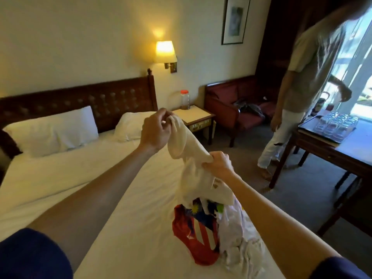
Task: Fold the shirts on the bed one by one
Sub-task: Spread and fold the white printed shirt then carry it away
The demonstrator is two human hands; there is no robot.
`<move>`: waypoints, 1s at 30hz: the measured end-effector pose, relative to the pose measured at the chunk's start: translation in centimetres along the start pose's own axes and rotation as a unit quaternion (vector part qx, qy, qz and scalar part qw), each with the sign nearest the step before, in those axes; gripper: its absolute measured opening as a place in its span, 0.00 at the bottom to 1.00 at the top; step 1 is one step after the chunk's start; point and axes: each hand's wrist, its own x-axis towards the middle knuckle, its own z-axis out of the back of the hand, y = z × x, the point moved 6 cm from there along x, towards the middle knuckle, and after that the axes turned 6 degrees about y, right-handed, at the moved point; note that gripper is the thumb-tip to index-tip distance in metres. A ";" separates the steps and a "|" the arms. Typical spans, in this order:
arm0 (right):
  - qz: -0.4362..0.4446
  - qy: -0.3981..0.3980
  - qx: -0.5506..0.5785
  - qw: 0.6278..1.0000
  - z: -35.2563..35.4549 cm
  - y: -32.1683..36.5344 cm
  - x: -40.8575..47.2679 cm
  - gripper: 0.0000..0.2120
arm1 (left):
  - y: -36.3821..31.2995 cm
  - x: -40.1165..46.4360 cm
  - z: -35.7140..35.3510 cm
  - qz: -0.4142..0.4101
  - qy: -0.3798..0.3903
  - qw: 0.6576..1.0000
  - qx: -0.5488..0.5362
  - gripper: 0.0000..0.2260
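Note:
A cream shirt (193,168) hangs in the air above the bed (70,188), lifted off a pile at the bed's right side. My left hand (155,131) pinches its upper end high up. Lower and to the right, my right hand (218,164) grips a bunched part of the same shirt. Under it lie a red shirt with a flag print (193,234) and a crumpled white shirt (239,238). The cream shirt's lower part drapes onto this pile.
Two white pillows (52,131) lie at the dark headboard. A nightstand (195,117) with a jar stands right of the bed. Another person (302,87) stands on the carpet by a dark table (346,146) bearing a tray of glasses. A red sofa (237,101) sits behind.

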 end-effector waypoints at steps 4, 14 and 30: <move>0.102 -0.060 0.084 0.989 2.5 10.9 -3.1 0.17 | -0.1 -2.0 13.7 0.047 -0.112 0.992 -0.030 0.04; 0.410 -0.045 0.022 0.910 1.4 40.5 -16.0 0.12 | -0.5 -10.5 29.0 0.116 0.123 0.982 -0.084 0.32; 0.247 0.193 0.166 0.935 -9.2 38.9 -17.9 0.13 | -1.6 -15.2 49.4 0.218 -0.208 0.952 -0.050 0.08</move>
